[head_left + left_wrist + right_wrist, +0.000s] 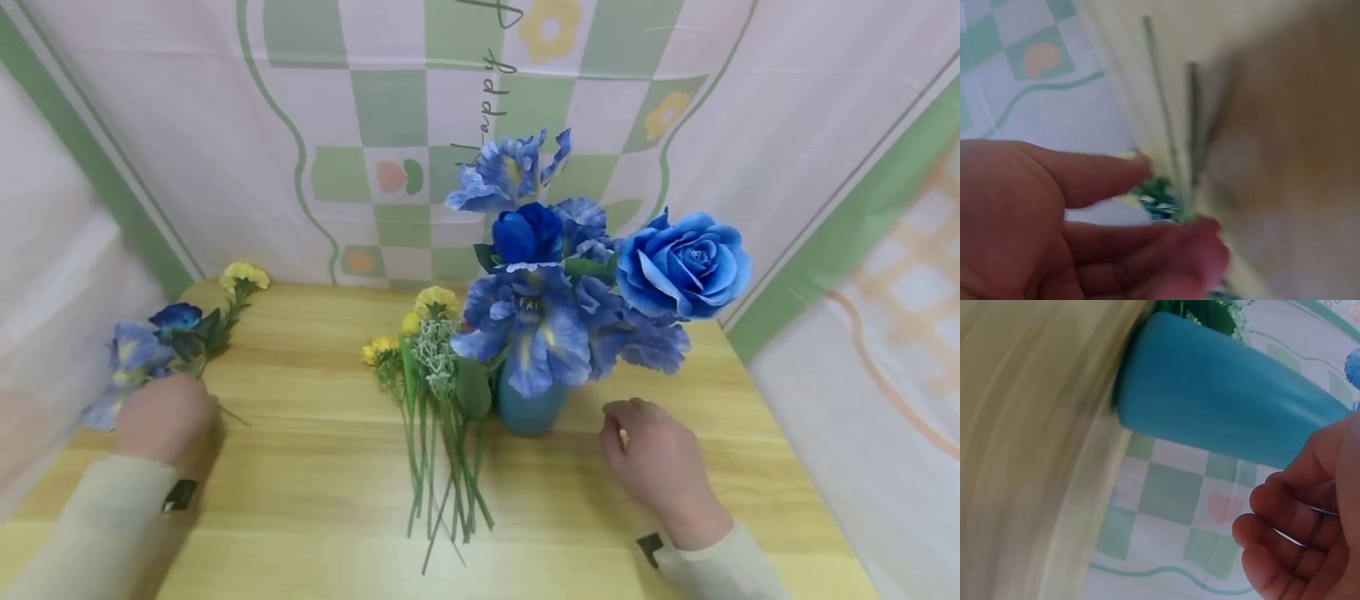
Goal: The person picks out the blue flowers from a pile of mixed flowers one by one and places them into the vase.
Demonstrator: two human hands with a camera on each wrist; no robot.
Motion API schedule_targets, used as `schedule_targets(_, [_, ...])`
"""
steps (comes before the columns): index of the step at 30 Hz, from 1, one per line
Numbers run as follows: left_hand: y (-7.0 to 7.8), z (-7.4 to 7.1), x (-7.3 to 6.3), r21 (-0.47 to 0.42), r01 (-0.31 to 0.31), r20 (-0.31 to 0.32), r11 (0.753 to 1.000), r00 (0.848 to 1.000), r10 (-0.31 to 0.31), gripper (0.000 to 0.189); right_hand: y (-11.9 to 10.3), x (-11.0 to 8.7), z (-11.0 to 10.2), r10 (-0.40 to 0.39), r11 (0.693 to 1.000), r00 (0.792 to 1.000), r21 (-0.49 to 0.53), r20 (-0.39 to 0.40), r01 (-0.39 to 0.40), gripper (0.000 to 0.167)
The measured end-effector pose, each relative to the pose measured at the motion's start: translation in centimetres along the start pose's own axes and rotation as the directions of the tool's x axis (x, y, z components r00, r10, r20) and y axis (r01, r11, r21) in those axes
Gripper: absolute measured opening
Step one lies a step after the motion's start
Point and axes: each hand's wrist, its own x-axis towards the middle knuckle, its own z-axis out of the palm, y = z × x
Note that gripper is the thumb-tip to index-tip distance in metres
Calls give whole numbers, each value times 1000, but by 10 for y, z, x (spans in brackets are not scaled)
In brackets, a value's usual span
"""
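My left hand (167, 417) is at the left of the table, over the stems of a blue iris (137, 354) and a dark blue rose (176, 317). In the left wrist view its thumb and fingers stand apart, with thin green stems (1192, 119) just beyond the fingertips. My right hand (656, 458) hovers, loosely curled and holding nothing, to the right of the blue vase (531, 408). Several blue irises (528, 325), a large blue rose (686, 262) and a darker bud (527, 233) fill this upright vase. The right wrist view shows the vase's smooth side (1222, 387) beside the fingers.
Left of the vase lies a row of long-stemmed yellow flowers (435, 300) and greenery (435, 354), stems towards the front. Another yellow flower (245, 275) lies at the back left. A checked cloth (390, 108) hangs behind the wooden table (315, 500).
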Motion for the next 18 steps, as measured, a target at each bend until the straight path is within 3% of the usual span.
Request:
schedule_targets(5, [-10,0,11,-94,76,121,993,991,-64,46,6,-5,0,36,999,999,-15,30,-35,10])
schedule_targets(8, [-9,-1,15,-103,88,164,991,984,-70,41,8,-6,1,62,998,996,-12,59,-61,11])
schedule_targets(13, [-6,-3,18,-92,72,154,993,986,-58,33,15,-7,3,94,995,992,3,82,-95,27])
schedule_targets(18, [-13,-1,19,-102,85,120,991,990,-73,31,24,-8,7,80,997,989,-19,123,-79,46])
